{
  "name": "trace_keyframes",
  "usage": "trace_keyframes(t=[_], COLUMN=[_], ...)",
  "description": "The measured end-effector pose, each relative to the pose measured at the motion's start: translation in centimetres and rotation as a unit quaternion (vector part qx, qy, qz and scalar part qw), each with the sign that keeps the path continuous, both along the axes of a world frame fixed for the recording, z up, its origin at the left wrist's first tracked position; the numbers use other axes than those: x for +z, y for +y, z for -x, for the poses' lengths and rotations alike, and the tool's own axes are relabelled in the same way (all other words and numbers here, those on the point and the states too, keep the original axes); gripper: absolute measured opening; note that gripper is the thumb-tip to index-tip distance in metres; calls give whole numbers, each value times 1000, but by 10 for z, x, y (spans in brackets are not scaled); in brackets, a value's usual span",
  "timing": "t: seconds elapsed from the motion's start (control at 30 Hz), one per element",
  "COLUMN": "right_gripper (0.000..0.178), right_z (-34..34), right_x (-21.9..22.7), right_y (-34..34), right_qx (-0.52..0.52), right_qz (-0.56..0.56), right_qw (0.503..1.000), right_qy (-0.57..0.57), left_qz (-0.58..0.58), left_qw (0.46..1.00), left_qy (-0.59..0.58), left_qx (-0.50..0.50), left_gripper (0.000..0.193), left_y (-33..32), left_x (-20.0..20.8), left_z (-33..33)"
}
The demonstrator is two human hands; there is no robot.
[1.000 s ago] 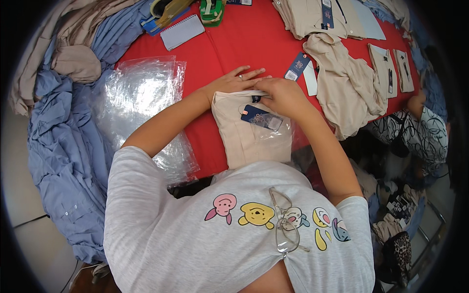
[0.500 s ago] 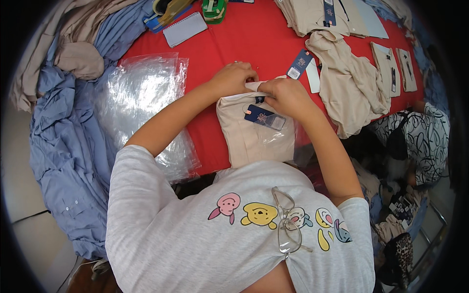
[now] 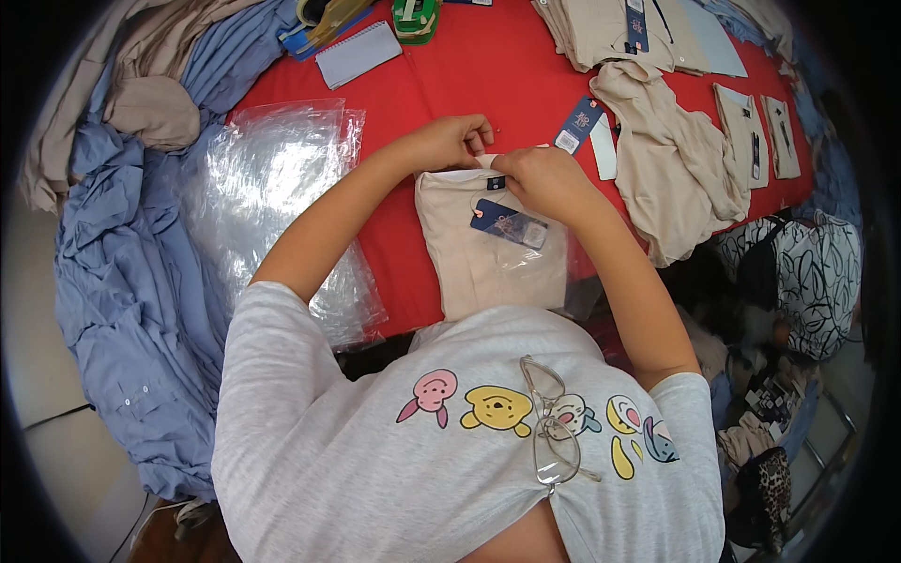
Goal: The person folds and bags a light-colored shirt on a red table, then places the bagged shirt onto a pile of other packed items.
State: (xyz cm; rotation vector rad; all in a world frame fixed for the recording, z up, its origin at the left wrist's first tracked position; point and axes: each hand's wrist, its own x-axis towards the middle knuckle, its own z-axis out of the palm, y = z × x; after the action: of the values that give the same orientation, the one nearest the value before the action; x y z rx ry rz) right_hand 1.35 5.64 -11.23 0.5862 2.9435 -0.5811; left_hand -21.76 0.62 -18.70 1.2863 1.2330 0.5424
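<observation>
The tan shirt lies folded on the red counter, close to the person's belly, with clear plastic on its right side. A blue tag with pale print sits on it. The right hand has its grip closed on the top edge. The left hand, flat a second ago, now curls there too, so both work one edge; I can't tell if its grip pinches. Farther off, another tag has pale letters and a white patch.
</observation>
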Motion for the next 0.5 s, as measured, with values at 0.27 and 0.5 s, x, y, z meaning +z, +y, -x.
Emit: trace_keyframes(t=[0.27, 0.5], right_gripper=[33, 35], right_z=[15, -31], right_x=[-34, -3], right_y=[9, 23], right_qx=[-31, -122], right_qz=[24, 57], right_qw=[998, 990], right_qy=[-50, 37], left_qz=[-169, -260], left_qw=[964, 909], left_qy=[152, 303], left_qx=[142, 116], left_gripper=[42, 90], left_y=[-30, -98], left_x=[17, 3], left_z=[-5, -67])
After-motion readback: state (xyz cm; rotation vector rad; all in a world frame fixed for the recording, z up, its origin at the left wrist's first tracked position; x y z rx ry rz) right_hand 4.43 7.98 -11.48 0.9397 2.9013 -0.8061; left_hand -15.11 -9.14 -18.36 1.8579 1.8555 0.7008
